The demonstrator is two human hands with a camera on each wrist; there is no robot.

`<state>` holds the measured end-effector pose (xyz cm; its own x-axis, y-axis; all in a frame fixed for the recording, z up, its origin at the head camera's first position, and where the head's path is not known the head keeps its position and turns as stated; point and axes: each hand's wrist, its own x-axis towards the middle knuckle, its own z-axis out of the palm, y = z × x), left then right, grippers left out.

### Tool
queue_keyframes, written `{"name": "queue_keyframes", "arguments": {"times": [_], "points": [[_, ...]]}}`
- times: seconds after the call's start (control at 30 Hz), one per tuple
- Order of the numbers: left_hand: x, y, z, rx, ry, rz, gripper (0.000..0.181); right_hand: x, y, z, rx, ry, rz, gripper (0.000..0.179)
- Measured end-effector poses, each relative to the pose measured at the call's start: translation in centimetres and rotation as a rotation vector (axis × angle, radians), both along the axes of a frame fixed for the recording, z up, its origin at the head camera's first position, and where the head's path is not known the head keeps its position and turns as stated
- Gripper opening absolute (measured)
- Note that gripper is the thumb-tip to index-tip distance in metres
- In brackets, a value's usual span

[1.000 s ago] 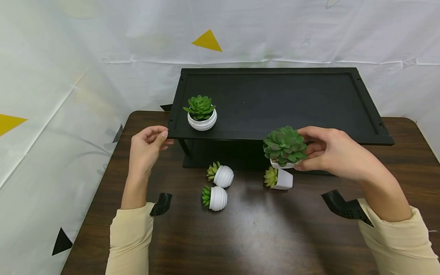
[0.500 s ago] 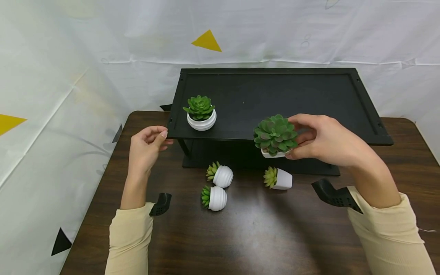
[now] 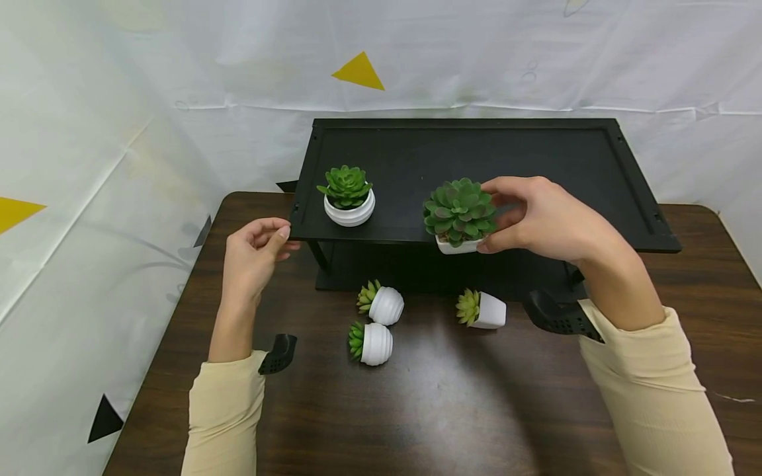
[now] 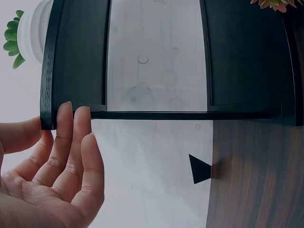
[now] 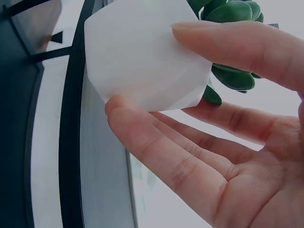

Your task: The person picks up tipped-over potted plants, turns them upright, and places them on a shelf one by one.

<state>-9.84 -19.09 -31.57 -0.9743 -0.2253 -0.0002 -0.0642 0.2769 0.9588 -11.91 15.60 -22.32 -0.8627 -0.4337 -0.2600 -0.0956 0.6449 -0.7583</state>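
Note:
My right hand (image 3: 544, 221) grips a large potted succulent (image 3: 460, 210) by its white pot, at the front edge of the black two-tier shelf (image 3: 536, 158). In the right wrist view, the thumb lies on one side of the angular white pot (image 5: 142, 57) and the fingers on the other; the pot seems held above the top board. With thumb and fingertips, my left hand (image 3: 253, 258) pinches the front left corner of that board. Near this corner, a green succulent in a round white pot (image 3: 349, 198) stands upright on top.
Two small succulents in ribbed white pots, the upper pot (image 3: 387, 305) and the lower pot (image 3: 378, 344), lie tipped over on the brown table (image 3: 440, 416). To their right lies a succulent in a square pot (image 3: 491, 311). White sheeting (image 3: 476, 59) hangs behind.
My right hand has carried the large succulent left and away from me, from the shelf's front toward its top board. The left hand stays at the corner.

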Motion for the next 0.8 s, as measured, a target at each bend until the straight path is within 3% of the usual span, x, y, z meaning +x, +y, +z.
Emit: {"name": "queue_keyframes", "arguments": {"times": [0.27, 0.8], "points": [[0.0, 0.0, -0.1, 0.001, 0.005, 0.002, 0.020, -0.8, -0.9, 0.0, -0.059, -0.006, -0.006, 0.066], [-0.1, 0.1, -0.1, 0.001, -0.001, 0.007, 0.020, -2.3, -2.6, -0.1, -0.082, 0.000, -0.024, 0.064]]}}
